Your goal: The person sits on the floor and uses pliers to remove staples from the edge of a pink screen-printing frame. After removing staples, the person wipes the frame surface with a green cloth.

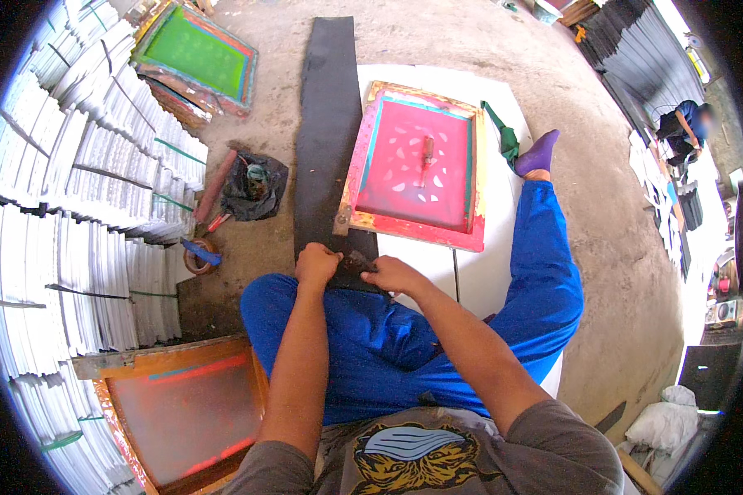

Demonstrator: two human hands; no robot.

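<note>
A long black strip of sheet material [326, 124] runs away from my lap along the left of a pink screen-printing frame [480, 190]. My left hand [316, 266] is closed on the strip's left edge at its near end. Opposite it, my right hand [395, 275] grips the right edge, thumb on top. Between the hands the strip looks dark and scuffed. The frame lies flat just beyond my right hand, its wooden rim stained red and yellow, and its near left corner overlaps the strip. On its pink mesh rests a slim reddish-brown handled tool [428, 157].
White boards [421, 264] lie under the frame. Strapped stacks of white sheets [82, 256] line the left side. A black plastic bag [256, 186] and a tape roll [200, 257] sit nearby. Other frames stand near left [182, 412] and far left [194, 54]. A person [683, 128] crouches far right.
</note>
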